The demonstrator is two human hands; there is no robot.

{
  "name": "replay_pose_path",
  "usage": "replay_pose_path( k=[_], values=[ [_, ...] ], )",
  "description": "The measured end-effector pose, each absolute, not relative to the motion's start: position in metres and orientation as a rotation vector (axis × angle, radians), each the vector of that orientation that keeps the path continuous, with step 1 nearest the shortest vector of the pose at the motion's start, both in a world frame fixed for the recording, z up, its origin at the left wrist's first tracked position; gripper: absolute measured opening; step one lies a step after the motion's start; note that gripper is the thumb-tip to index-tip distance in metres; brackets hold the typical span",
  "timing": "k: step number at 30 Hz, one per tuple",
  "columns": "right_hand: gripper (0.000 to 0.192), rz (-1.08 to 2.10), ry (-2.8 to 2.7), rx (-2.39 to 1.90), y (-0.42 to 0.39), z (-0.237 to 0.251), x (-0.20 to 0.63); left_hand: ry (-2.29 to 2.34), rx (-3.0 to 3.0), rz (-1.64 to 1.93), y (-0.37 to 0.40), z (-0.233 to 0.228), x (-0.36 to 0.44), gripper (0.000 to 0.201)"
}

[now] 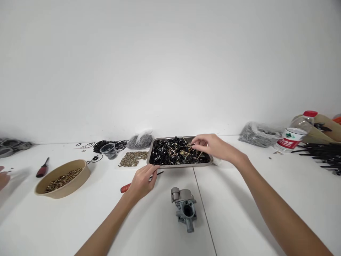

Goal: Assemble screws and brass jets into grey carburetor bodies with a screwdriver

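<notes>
My right hand (213,146) pinches among the small black and brass parts (176,152) in the metal tray (210,161). My left hand (142,181), loosely curled, steadies its near rim. Best lift 1 piece cleanly; the carburetor (185,208) waits nearby.

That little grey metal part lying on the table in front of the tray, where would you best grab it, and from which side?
Probably from above, across the blocky upper body of the grey metal part, with fingers on its left and right flanks. It lies apart from the tray, with bare table on both sides. The round opening faces the camera, and the lower end looks knobbly, so the flanks seem the steadier hold.
</notes>
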State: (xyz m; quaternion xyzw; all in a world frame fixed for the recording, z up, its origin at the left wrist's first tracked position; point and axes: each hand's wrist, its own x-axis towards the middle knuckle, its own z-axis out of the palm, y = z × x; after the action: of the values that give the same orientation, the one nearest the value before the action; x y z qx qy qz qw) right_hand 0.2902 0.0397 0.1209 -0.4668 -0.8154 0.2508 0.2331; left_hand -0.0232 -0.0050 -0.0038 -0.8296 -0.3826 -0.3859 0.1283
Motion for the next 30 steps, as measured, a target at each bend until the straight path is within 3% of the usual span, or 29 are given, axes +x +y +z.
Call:
replay_pose_path(
  k=[9, 16, 30],
  values=[
    [0.015, 0.62, -2.26, -1.581, 0.1, 0.101, 0.308, -1.191, -2.403, -1.17, 0.006, -0.01, -0.041, 0.023],
    [0.014, 0.697, -2.348, -1.802, 0.119, 0.065, 0.303, -1.217, -2.433, -1.136, 0.002, -0.011, -0.035, 0.022],
    [0.01, 0.693, -2.284, -1.525, 0.116, 0.087, 0.309, -1.185, -2.451, -1.205, -0.003, -0.002, -0.024, 0.029]
  ],
)
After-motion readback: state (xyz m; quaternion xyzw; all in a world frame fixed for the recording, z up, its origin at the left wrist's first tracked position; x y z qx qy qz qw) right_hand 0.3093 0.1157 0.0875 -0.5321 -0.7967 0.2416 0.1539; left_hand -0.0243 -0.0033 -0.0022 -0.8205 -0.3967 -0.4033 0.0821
